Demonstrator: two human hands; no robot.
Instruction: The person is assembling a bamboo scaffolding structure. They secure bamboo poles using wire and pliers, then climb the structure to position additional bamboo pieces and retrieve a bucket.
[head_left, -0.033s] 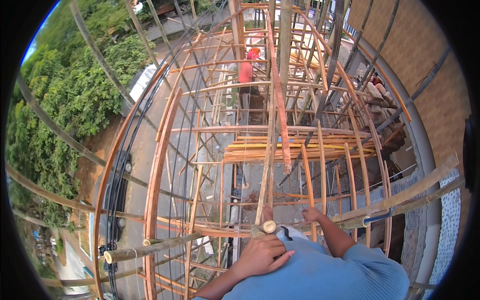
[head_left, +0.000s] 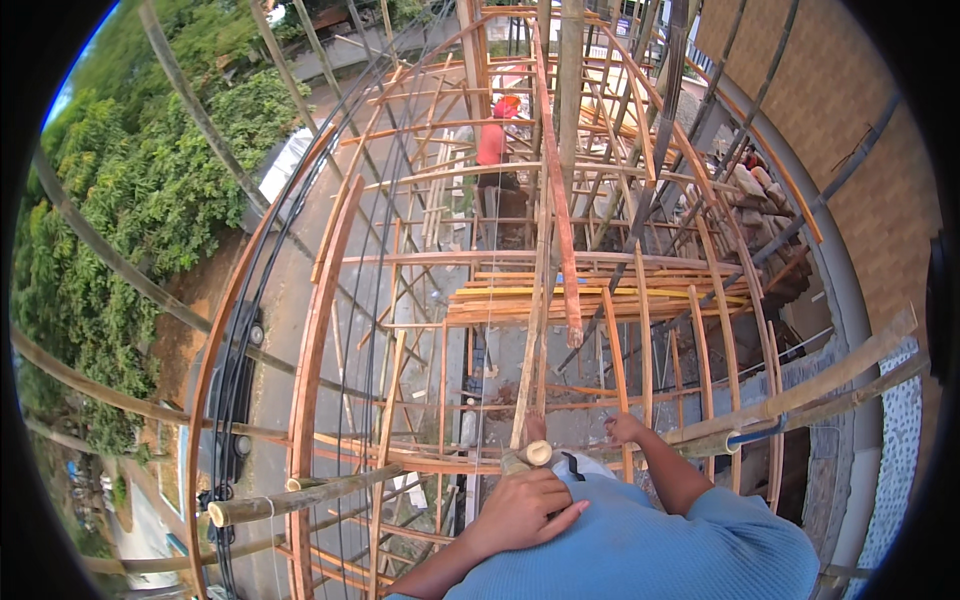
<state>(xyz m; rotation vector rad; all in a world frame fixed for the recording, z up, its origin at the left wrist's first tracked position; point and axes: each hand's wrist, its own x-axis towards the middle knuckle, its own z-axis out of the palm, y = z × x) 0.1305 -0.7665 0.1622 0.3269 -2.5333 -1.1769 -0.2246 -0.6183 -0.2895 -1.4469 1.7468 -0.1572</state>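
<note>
My left hand (head_left: 525,507) lies in front of my blue shirt, its fingers bent over a bamboo pole whose pale cut end (head_left: 538,453) shows just beyond the knuckles. Most of that pole is hidden beneath the hand and shirt. Farther out, my right hand (head_left: 624,430) has curled fingers beside an upright timber strip (head_left: 627,462); what they hold, if anything, is too small to make out. A long narrow timber (head_left: 530,390) runs away from near the bamboo end. Part of a bare foot (head_left: 535,427) appears beside it.
Below me spreads a timber framework with a stack of planks (head_left: 600,300). A person in a red top (head_left: 491,145) stands farther off. Black cables (head_left: 275,230) run down the left, above a dark car (head_left: 232,400). Another bamboo pole (head_left: 300,497) juts out at lower left. A tiled wall (head_left: 830,90) rises right.
</note>
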